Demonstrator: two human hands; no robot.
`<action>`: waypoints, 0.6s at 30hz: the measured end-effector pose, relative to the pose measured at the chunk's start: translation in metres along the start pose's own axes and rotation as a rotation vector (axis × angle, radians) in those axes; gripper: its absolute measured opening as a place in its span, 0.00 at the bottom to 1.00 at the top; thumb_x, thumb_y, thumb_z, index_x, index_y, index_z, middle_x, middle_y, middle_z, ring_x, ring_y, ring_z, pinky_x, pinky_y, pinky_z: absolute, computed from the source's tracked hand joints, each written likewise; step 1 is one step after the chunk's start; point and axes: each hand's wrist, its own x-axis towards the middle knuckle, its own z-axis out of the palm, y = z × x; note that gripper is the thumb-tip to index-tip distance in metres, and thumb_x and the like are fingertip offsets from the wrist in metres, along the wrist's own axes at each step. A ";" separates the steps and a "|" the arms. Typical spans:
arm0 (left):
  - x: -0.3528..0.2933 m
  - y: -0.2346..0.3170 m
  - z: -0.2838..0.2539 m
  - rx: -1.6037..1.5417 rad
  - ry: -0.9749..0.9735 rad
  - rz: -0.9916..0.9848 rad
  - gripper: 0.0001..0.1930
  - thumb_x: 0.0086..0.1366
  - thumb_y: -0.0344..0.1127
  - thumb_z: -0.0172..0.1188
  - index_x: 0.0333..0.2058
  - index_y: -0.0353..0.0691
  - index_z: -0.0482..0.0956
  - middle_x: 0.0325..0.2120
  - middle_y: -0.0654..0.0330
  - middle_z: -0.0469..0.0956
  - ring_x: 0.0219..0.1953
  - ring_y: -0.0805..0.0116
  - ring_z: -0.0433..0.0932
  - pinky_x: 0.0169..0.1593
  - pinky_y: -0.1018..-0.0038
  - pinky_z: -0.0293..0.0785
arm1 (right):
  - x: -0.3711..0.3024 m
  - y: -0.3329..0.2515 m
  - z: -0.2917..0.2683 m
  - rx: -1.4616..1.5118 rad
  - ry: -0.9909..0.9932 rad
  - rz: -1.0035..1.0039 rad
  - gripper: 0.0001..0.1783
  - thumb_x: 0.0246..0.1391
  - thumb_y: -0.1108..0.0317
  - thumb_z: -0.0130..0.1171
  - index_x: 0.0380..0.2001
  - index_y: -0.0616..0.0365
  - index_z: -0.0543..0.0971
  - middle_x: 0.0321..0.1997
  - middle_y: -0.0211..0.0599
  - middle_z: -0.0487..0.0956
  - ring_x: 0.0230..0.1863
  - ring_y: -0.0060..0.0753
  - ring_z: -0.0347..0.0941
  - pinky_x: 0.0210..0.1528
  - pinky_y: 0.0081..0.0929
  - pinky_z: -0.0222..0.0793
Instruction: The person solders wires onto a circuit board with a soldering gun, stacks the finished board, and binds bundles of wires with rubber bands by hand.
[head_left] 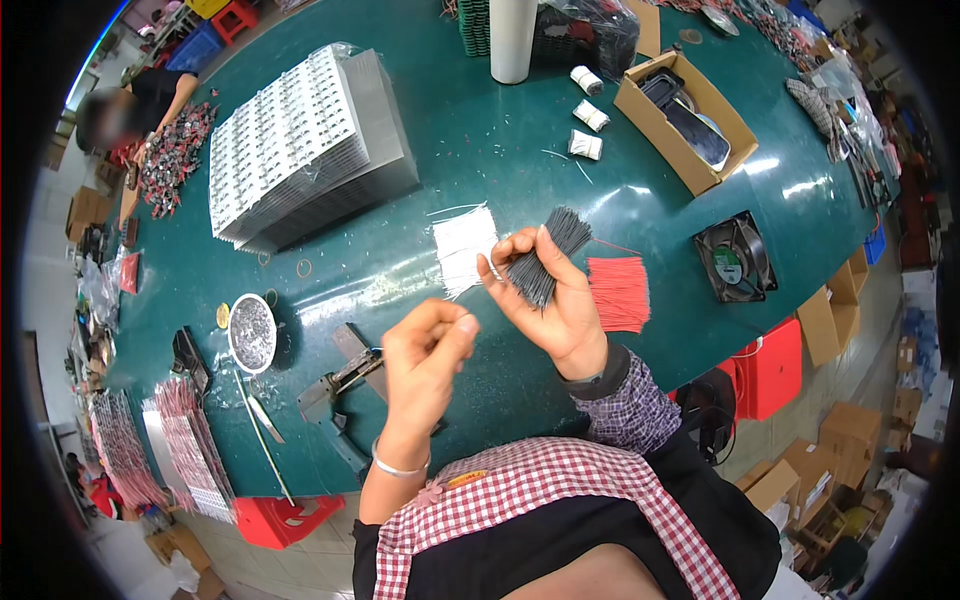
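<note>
Head view: right fingers hide part of black wire bundle (570, 232); can't tell if left hand (425, 352) pinches anything, fingers curled, thumb near index. Right hand (568, 318) clamped on bundle, above green table (510, 395), between white wires (465, 240) and red wires (618, 295). Hands apart.

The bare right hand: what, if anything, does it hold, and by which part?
The right hand holds a dark-grey bundle of thin wires around its middle.
</note>
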 end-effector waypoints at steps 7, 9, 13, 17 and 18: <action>0.001 0.009 0.007 0.010 0.165 0.263 0.05 0.62 0.28 0.59 0.30 0.32 0.75 0.19 0.67 0.72 0.21 0.84 0.65 0.24 0.84 0.60 | -0.011 0.011 0.001 -0.196 0.003 0.135 0.07 0.60 0.64 0.54 0.38 0.54 0.75 0.50 0.37 0.75 0.59 0.36 0.66 0.62 0.40 0.63; 0.010 -0.005 0.008 0.108 0.086 0.220 0.06 0.62 0.28 0.59 0.29 0.31 0.75 0.17 0.68 0.71 0.20 0.84 0.63 0.23 0.82 0.59 | -0.012 0.012 0.001 -0.231 -0.028 0.139 0.07 0.60 0.64 0.54 0.39 0.54 0.74 0.49 0.35 0.75 0.59 0.36 0.66 0.62 0.39 0.63; 0.013 -0.005 0.010 0.237 0.072 0.187 0.06 0.62 0.29 0.59 0.28 0.32 0.75 0.17 0.67 0.72 0.19 0.84 0.63 0.22 0.81 0.59 | -0.006 0.014 -0.002 -0.179 -0.069 0.140 0.09 0.62 0.63 0.52 0.41 0.54 0.70 0.34 0.28 0.72 0.47 0.30 0.68 0.61 0.33 0.63; 0.013 -0.004 0.015 0.159 0.071 0.181 0.05 0.62 0.28 0.58 0.30 0.32 0.76 0.18 0.67 0.72 0.20 0.84 0.63 0.23 0.81 0.60 | -0.005 0.013 0.007 -0.036 -0.001 0.118 0.12 0.63 0.60 0.50 0.42 0.58 0.70 0.26 0.26 0.66 0.36 0.25 0.65 0.60 0.30 0.62; 0.011 -0.006 0.016 0.130 0.097 0.196 0.05 0.62 0.28 0.58 0.31 0.31 0.75 0.19 0.67 0.73 0.20 0.84 0.65 0.23 0.82 0.61 | -0.003 0.012 0.008 0.016 -0.015 0.092 0.13 0.63 0.60 0.50 0.42 0.58 0.70 0.26 0.26 0.66 0.37 0.25 0.65 0.60 0.29 0.62</action>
